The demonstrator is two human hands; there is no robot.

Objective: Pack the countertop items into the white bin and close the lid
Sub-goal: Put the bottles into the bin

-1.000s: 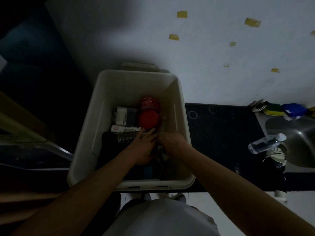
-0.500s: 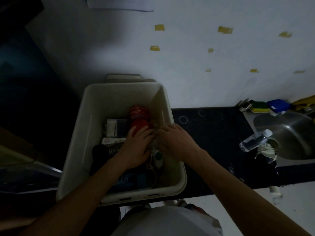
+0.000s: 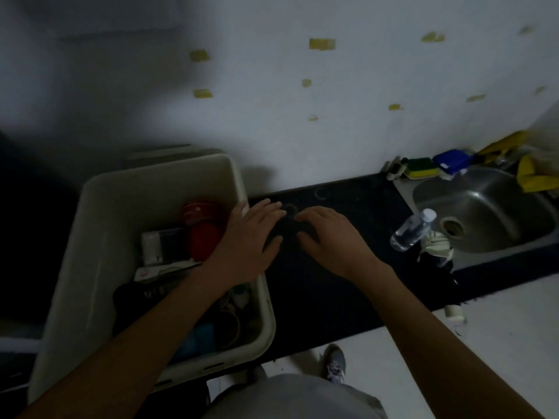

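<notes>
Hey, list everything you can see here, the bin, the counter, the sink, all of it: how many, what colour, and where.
bin: one, white, lid off, left of the countertop
red containers: two, red, inside the bin towards the back
box: one, white, in the bin left of the red containers
countertop: one, black, right of the bin
bottle: one, clear, lying at the sink's near edge
sink: one, steel, far right
sponge: one, yellow and green, behind the sink
tape pieces: several, yellow, on the wall
dark object: one, black, on the countertop; too dim to identify
left hand: on the dark object, beside the bin's rim
right hand: on the dark object, grip unclear
</notes>
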